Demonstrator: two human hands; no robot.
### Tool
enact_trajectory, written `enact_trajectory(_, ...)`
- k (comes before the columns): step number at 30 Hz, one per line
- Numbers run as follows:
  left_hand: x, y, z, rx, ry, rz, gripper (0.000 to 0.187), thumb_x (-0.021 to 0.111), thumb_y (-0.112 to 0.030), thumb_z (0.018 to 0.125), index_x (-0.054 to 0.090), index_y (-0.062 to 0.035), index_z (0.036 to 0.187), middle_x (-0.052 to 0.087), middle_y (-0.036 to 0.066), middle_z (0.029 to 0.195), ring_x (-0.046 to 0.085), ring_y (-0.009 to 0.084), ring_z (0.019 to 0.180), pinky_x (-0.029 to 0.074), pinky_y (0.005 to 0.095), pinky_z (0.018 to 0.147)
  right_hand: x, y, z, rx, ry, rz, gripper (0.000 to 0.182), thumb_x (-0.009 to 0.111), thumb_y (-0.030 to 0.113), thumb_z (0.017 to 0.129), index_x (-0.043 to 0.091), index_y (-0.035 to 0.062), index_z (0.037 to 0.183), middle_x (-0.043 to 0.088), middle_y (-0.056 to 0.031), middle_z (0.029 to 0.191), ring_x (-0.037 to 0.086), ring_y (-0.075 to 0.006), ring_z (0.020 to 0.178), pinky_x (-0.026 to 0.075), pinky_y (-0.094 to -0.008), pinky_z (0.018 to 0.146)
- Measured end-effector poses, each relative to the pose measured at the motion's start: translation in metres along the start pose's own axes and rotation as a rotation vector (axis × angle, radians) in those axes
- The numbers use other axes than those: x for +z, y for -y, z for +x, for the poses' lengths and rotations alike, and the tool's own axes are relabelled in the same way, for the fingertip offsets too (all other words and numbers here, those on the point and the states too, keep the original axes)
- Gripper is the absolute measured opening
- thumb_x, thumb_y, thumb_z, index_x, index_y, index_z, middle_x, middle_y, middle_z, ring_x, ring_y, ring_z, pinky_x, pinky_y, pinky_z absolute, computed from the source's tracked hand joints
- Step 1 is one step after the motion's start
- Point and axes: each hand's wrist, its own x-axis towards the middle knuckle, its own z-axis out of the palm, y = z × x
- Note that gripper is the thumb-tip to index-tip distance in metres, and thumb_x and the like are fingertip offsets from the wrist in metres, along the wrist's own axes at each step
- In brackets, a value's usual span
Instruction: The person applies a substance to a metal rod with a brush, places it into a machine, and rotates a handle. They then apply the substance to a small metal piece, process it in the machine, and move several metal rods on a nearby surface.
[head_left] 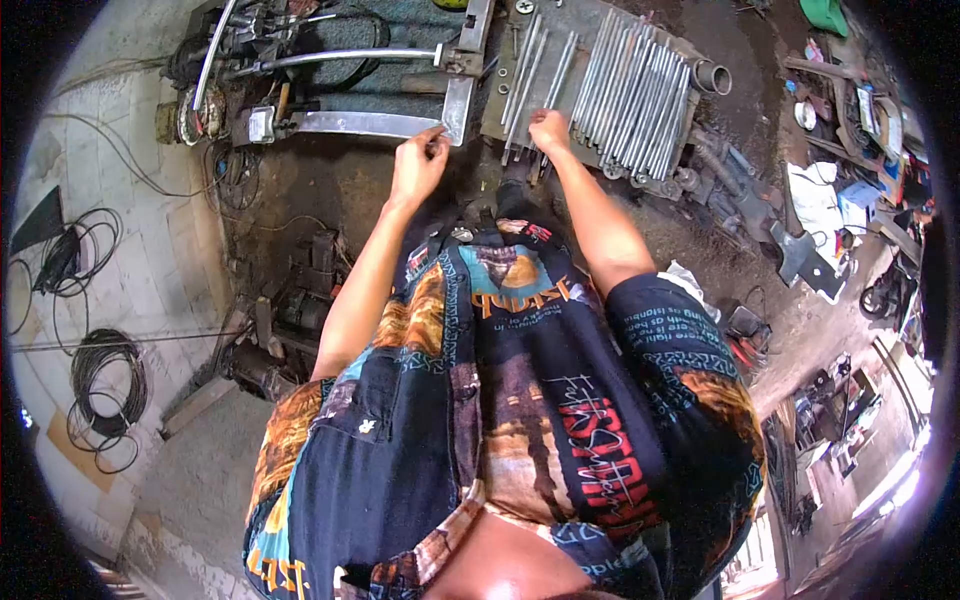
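My left hand (418, 168) is closed, with thumb and fingers together at the corner of a metal machine frame (458, 108). Whatever lies between those fingers is too small to make out. On the other side, my right hand (550, 131) is curled around the near end of a metal rod (563, 70) at the edge of the work table. Loose rods (524, 75) lie just left of that hand. A long row of similar grey rods (635, 95) lies side by side to its right.
A short pipe piece (711, 78) stands at the table's right corner. Curved metal bars (340, 56) cross the machine at upper left. Cable coils (108, 378) lie on the pale surface at left. Scrap metal (725, 165) and a white bag (815, 195) lie at right.
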Motion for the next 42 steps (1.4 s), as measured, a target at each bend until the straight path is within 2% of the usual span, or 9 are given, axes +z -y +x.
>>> enact_trajectory(5, 0.01, -0.013, -0.001, -0.066, 0.078, -0.017, 0.034, 0.065, -0.014, 0.085, 0.066, 0.0045, 0.113, 0.069, 0.024, 0.092, 0.07, 0.0322, 0.082, 0.054, 0.0373, 0.075, 0.012, 0.027, -0.001, 0.024, -0.139, 0.01, 0.028, 0.06, 0.011, 0.077, 0.072, 0.0027, 0.1, 0.073, -0.0149, 0.096, 0.071, -0.0251, 0.091, 0.054, -0.0334, 0.082)
enact_trajectory(7, 0.015, -0.013, 0.003, 0.063, 0.063, 0.045, 0.035, 0.066, -0.015, 0.085, 0.065, 0.005, 0.114, 0.069, 0.025, 0.095, 0.07, 0.0338, 0.086, 0.054, 0.0379, 0.078, 0.017, 0.024, 0.006, 0.032, -0.203, -0.048, 0.027, 0.061, 0.011, 0.077, 0.072, 0.0026, 0.101, 0.073, -0.0161, 0.095, 0.071, -0.0268, 0.09, 0.054, -0.0355, 0.081)
enact_trajectory(12, 0.015, -0.017, 0.005, -0.005, 0.138, 0.022, 0.036, 0.066, -0.014, 0.085, 0.063, 0.0058, 0.114, 0.068, 0.024, 0.096, 0.069, 0.0355, 0.089, 0.053, 0.0393, 0.079, 0.019, 0.031, 0.011, 0.057, -0.204, 0.003, 0.026, 0.066, 0.012, 0.075, 0.072, 0.0037, 0.099, 0.071, -0.0203, 0.096, 0.069, -0.0333, 0.097, 0.053, -0.0411, 0.085)
enact_trajectory(15, 0.013, -0.013, -0.005, 0.064, 0.065, 0.047, 0.035, 0.065, -0.014, 0.086, 0.063, 0.0053, 0.115, 0.069, 0.023, 0.093, 0.069, 0.0344, 0.085, 0.054, 0.0384, 0.077, 0.015, 0.039, 0.012, 0.109, -0.218, -0.068, 0.026, 0.068, 0.014, 0.075, 0.072, 0.0038, 0.099, 0.07, -0.0214, 0.099, 0.067, -0.0369, 0.099, 0.053, -0.0434, 0.087)
enact_trajectory(18, 0.008, -0.011, -0.016, -0.063, 0.089, 0.016, 0.032, 0.063, -0.01, 0.086, 0.063, 0.0038, 0.115, 0.069, 0.022, 0.094, 0.069, 0.0298, 0.08, 0.054, 0.035, 0.074, 0.01, 0.042, 0.018, 0.16, -0.178, -0.093, 0.027, 0.07, 0.015, 0.075, 0.071, 0.0026, 0.098, 0.068, -0.0245, 0.102, 0.065, -0.0406, 0.101, 0.052, -0.0455, 0.088)
enact_trajectory(27, 0.0, 0.002, -0.034, -0.138, 0.118, -0.002, 0.032, 0.062, -0.011, 0.088, 0.063, 0.0044, 0.116, 0.07, 0.02, 0.094, 0.07, 0.0268, 0.081, 0.055, 0.0339, 0.073, 0.004, 0.052, 0.004, 0.161, -0.11, -0.167, 0.028, 0.071, 0.013, 0.074, 0.07, -0.0009, 0.098, 0.068, -0.026, 0.105, 0.065, -0.0405, 0.104, 0.053, -0.0455, 0.091)
enact_trajectory(29, 0.003, 0.007, -0.035, -0.144, 0.127, -0.037, 0.033, 0.061, -0.011, 0.088, 0.062, 0.0049, 0.117, 0.07, 0.019, 0.094, 0.071, 0.026, 0.081, 0.055, 0.0338, 0.073, 0.009, 0.045, -0.003, 0.104, -0.178, -0.136, 0.028, 0.073, 0.017, 0.07, 0.07, -0.0044, 0.089, 0.066, -0.0302, 0.098, 0.066, -0.0423, 0.097, 0.054, -0.0467, 0.084)
enact_trajectory(38, 0.012, 0.004, -0.035, -0.144, 0.152, -0.041, 0.032, 0.062, -0.01, 0.087, 0.063, 0.0051, 0.116, 0.07, 0.019, 0.091, 0.07, 0.0241, 0.08, 0.054, 0.033, 0.074, 0.014, 0.036, -0.029, 0.087, -0.148, -0.088, 0.018, 0.067, 0.009, 0.072, 0.071, -0.0017, 0.087, 0.068, -0.0281, 0.097, 0.066, -0.0427, 0.098, 0.052, -0.0481, 0.086)
enact_trajectory(42, 0.014, 0.002, -0.035, -0.146, 0.147, -0.038, 0.033, 0.065, -0.011, 0.086, 0.063, 0.0046, 0.115, 0.069, 0.021, 0.091, 0.07, 0.0258, 0.079, 0.054, 0.0336, 0.073, 0.002, 0.039, -0.028, 0.08, -0.197, -0.038, 0.024, 0.067, 0.011, 0.074, 0.067, 0.0002, 0.096, 0.068, -0.0256, 0.098, 0.066, -0.0428, 0.097, 0.052, -0.0486, 0.084)
